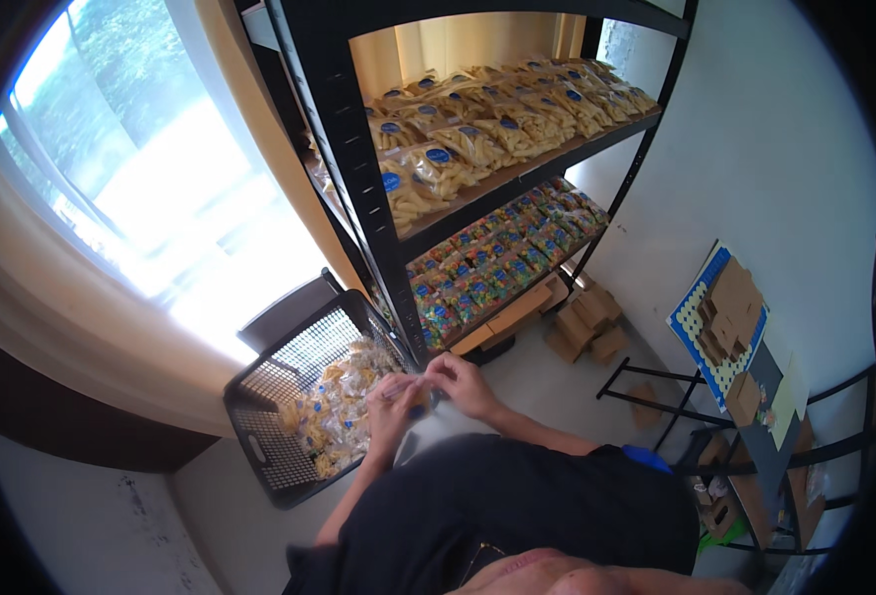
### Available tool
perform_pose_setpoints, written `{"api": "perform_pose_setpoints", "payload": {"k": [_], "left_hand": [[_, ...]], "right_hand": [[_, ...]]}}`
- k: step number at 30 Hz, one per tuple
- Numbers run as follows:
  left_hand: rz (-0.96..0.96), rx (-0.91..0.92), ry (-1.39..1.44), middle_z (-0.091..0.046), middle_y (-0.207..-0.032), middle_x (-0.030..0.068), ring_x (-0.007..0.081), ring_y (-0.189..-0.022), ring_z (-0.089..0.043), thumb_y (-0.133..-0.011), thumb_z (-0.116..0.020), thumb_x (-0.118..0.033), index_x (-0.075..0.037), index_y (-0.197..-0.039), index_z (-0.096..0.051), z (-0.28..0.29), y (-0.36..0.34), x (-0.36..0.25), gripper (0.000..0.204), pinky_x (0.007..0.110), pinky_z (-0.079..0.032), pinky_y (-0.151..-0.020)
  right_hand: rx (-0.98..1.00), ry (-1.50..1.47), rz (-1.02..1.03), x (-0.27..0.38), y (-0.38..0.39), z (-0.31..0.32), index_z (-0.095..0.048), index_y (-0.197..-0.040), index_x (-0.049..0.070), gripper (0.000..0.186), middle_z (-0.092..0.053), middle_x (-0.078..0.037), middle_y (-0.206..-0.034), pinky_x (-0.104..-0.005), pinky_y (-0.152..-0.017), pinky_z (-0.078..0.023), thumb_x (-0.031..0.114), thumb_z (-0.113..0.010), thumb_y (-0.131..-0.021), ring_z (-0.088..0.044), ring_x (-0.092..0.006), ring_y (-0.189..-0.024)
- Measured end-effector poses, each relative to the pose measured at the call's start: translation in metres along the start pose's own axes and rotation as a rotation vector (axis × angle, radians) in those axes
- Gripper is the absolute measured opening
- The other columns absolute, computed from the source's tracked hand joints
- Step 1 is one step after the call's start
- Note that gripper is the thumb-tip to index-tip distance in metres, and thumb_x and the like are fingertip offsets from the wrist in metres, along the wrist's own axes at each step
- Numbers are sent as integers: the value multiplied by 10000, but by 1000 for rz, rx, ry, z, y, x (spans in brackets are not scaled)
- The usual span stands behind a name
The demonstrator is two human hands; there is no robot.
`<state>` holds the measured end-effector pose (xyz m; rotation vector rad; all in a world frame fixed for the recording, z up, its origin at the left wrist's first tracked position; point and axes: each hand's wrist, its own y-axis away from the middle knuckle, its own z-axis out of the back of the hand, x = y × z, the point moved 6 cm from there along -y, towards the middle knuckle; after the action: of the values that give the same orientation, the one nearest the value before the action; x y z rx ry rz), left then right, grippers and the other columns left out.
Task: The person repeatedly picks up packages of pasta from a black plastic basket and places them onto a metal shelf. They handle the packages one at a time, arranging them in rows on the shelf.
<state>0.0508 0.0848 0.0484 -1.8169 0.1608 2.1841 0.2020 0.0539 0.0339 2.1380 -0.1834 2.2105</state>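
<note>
Head view: both hands mid-frame, slightly left of ctr & below the rack's post. L hand (388,395) has its grip clamped on a small clear plastic bag (420,394); R hand (464,383) has thumb & fingertips together, pinching the bag's upper edge. Bag sits btwn the two hands, near the right rim of a blk mesh basket (277,382); contents hard to make out, partly hidden by fingers.

Basket is left of ctr, tilted in frame, w/ a heap of filled bags (331,412) inside: pale yellowish pcs, blue labels. Dk chair (289,309) just behind it.

Upper ctr: blk metal rack (334,129). Its upper shelf holds rows of clear bags w/ pale yellow stick-like snacks (497,124), blue round labels; shelf below has rows of smaller multicolored bags (507,260), also blue-labeled. Cardboard boxes (588,319) on the floor, right of the rack's foot.

Upper left: bright window (150,159) beside a tan curtain (279,198). Right side: blue-edged patterned board (689,309) w/ brown cardboard pcs (730,307) on it, near a white wall (775,178).
</note>
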Motion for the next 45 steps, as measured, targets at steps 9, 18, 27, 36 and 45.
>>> {"api": "perform_pose_setpoints", "payload": {"k": [9, 18, 27, 36, 45], "left_hand": [[238, -13, 125, -637, -792, 22, 76, -737, -566, -856, -701, -114, 8, -863, -688, -7, 46, 29, 123, 227, -443, -672], [444, -22, 70, -636, -760, -5, 50, -706, -558, -868, -679, -100, 7, -885, -692, 12, 122, 47, 110, 190, -423, -647], [495, -104, 171, -658, -802, 22, 67, -722, -567, -873, -670, -88, 6, -912, -698, 4, 212, 46, 105, 212, -440, -656], [685, -232, 295, -656, -801, 14, 66, -745, -569, -876, -689, -126, 11, -921, -704, -34, 352, 32, 145, 219, -442, -677], [530, -13, 156, -655, -797, 21, 75, -730, -569, -855, -693, -97, -3, -869, -700, -93, 319, 9, 95, 221, -439, -658]], "right_hand": [[27, -11, 49, -13, 39, 0, -606, -889, -2, 86, -592, -57, -789, -286, -670, -457, 73, -646, -872, -542, -119, -722], [185, -82, -118, -42, 98, -38, -601, -888, -2, 116, -602, -52, -844, -279, -728, -478, 106, -643, -896, -573, -109, -785], [232, -83, -147, -43, 175, -46, -595, -865, -11, 136, -610, -109, -829, -328, -696, -469, 118, -636, -869, -594, -197, -742], [408, -30, -200, -39, 295, -35, -588, -877, -9, 133, -589, -135, -841, -358, -726, -463, 120, -616, -870, -591, -262, -796], [229, -88, -197, -35, 308, 36, -590, -881, -15, 120, -586, -105, -834, -318, -699, -456, 103, -607, -881, -561, -179, -748]]}}
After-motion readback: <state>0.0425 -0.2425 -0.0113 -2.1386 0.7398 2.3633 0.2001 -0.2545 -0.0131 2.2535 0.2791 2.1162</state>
